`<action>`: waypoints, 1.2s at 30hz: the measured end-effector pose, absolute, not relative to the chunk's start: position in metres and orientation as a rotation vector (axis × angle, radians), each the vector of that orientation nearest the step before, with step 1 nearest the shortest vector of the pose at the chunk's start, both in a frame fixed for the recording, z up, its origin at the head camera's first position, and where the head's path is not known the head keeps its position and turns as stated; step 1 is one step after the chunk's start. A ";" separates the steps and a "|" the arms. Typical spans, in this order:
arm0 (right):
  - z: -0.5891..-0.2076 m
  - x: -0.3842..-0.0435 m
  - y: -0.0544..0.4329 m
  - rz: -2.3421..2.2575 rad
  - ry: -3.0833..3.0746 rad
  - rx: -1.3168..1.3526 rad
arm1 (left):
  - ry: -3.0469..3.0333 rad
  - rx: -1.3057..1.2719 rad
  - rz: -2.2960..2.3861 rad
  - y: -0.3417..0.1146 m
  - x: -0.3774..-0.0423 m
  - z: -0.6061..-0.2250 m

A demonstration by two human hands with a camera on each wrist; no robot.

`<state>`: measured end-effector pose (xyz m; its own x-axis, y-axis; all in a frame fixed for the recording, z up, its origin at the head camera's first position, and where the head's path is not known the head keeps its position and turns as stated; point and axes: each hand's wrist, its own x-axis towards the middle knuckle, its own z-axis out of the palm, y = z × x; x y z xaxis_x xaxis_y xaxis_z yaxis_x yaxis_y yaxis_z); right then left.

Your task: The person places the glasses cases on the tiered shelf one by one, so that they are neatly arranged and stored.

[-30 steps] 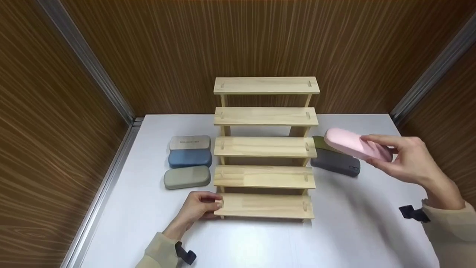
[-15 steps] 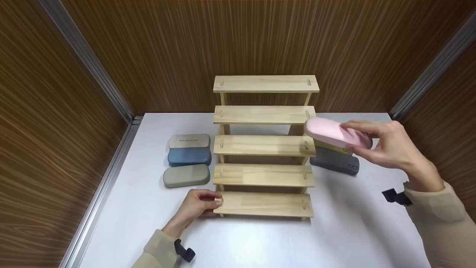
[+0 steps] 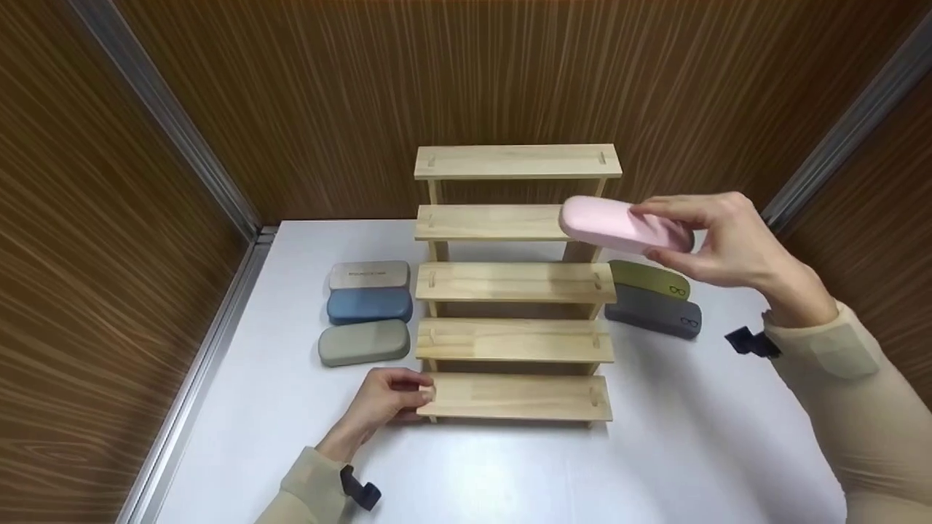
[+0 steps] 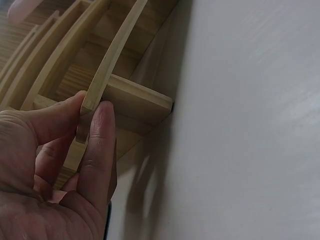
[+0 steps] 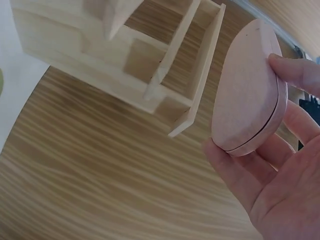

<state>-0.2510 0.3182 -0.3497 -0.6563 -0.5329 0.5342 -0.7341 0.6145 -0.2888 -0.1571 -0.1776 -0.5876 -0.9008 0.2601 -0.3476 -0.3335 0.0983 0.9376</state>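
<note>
A stepped wooden shelf rack (image 3: 515,282) stands in the middle of the white table. My left hand (image 3: 380,404) pinches the left end of its lowest board; in the left wrist view the board (image 4: 102,75) sits between thumb and finger. My right hand (image 3: 717,236) grips a pink glasses case (image 3: 619,224) by its right end, in the air in front of the right end of the second board from the top. The right wrist view shows the pink case (image 5: 250,90) closed, with a thin seam along its edge.
Left of the rack lie a light grey case (image 3: 370,275), a blue case (image 3: 369,305) and a grey-green case (image 3: 364,343). On its right lie an olive case (image 3: 648,279) and a dark grey case (image 3: 653,311). Wood-grain walls (image 3: 510,73) enclose the table.
My right hand has carried the pink case left and up, from above the right-hand cases to the rack's upper right side. The left hand keeps its grip on the lowest board.
</note>
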 end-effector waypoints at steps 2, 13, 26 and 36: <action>-0.346 -0.259 0.310 0.688 -2.443 1.023 | 1.955 -0.070 1.858 -0.178 -0.157 -0.587; -0.330 -0.287 0.277 0.711 -2.415 1.081 | 1.968 -0.050 1.840 -0.176 -0.155 -0.586; -0.315 -0.314 0.236 0.827 -2.505 1.080 | 1.953 -0.055 1.829 -0.179 -0.152 -0.587; -0.306 -0.338 0.209 0.802 -2.618 1.023 | 1.972 -0.039 1.813 -0.181 -0.151 -0.585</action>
<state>-0.3380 0.2088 -0.3065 -0.7341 -0.5599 0.3842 -0.6790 0.6091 -0.4098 -0.1509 -0.1808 -0.5851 -0.8946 0.2815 -0.3471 -0.3221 0.1321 0.9374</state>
